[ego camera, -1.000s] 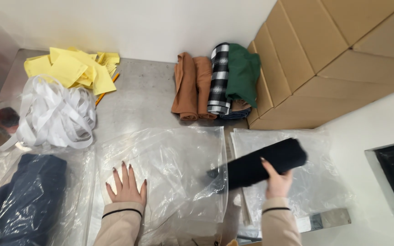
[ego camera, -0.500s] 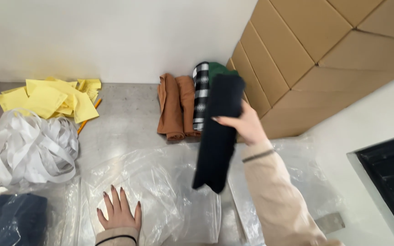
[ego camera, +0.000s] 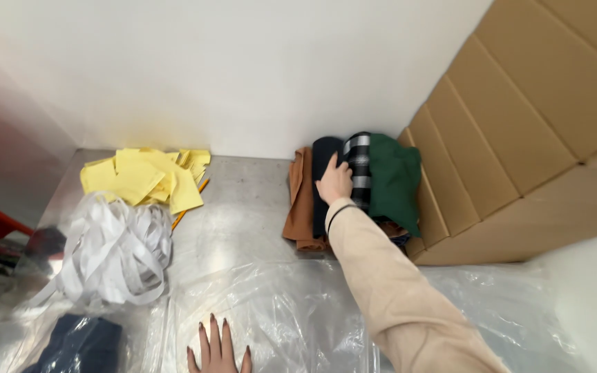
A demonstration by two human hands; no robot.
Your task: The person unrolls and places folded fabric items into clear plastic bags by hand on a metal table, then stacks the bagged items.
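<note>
Dark garment (ego camera: pixel 325 181): upright in the row between brown cloth (ego camera: pixel 301 204) and plaid cloth (ego camera: pixel 359 166), lower end hidden by the sleeve. Right hand (ego camera: pixel 334 182): pressed on it; grip unclear, fingertips hidden. Left hand (ego camera: pixel 217 349): flat, open on plastic bag (ego camera: pixel 278 311), wrist cut off. Green cloth (ego camera: pixel 395 181) against cardboard (ego camera: pixel 519 138).

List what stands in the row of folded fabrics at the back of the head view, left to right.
Brown fabric → dark navy fabric, under the right hand → black-and-white checked fabric → green fabric → cardboard boxes.
</note>
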